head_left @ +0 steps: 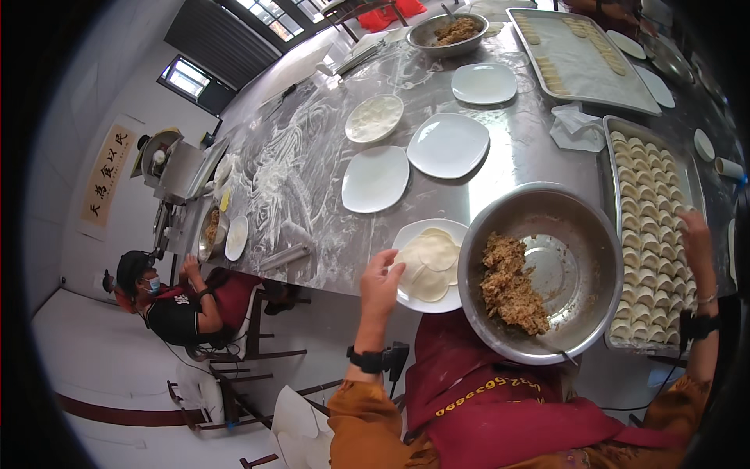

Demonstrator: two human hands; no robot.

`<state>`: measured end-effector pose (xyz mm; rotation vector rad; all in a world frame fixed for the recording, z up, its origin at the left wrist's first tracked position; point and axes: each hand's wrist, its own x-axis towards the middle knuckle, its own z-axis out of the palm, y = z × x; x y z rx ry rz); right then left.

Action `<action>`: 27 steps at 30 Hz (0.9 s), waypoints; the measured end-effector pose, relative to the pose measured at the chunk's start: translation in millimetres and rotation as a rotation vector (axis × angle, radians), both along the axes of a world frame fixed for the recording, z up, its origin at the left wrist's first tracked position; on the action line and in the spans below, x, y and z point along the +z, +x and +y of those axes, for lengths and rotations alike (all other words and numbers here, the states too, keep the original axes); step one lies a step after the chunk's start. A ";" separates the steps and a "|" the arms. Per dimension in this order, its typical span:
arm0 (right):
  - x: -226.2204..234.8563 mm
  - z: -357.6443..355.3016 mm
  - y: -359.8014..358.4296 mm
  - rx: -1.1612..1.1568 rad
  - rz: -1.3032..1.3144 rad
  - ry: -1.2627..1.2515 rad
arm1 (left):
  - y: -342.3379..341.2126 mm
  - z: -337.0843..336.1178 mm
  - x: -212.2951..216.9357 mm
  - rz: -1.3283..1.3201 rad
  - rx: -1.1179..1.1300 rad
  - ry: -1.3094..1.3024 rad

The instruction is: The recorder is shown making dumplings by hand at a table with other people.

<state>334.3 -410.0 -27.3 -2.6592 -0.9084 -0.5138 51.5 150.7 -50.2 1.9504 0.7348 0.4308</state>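
My left hand reaches to the white plate of round dough wrappers and pinches the edge of one wrapper. My right hand hovers over the metal tray filled with rows of folded dumplings, fingers on a dumpling near the tray's right side; whether it grips one is unclear. Between the hands stands a large steel bowl holding a mound of brown minced filling with a utensil handle at its lower rim.
Three empty white plates and one floured plate lie on the flour-dusted steel table. A second tray with few dumplings and another filling bowl sit farther off. A seated person works at the left.
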 end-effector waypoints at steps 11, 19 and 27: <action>36.3 148.9 -215.2 0.310 0.147 0.041 | 33.8 -19.6 -33.5 0.211 -0.103 0.769; 8.6 170.2 -252.2 0.195 0.245 0.119 | 31.6 -22.0 -51.5 0.121 -0.012 0.707; -1.7 170.4 -260.3 0.116 0.225 0.199 | 51.9 -11.1 -34.3 0.022 -0.069 0.606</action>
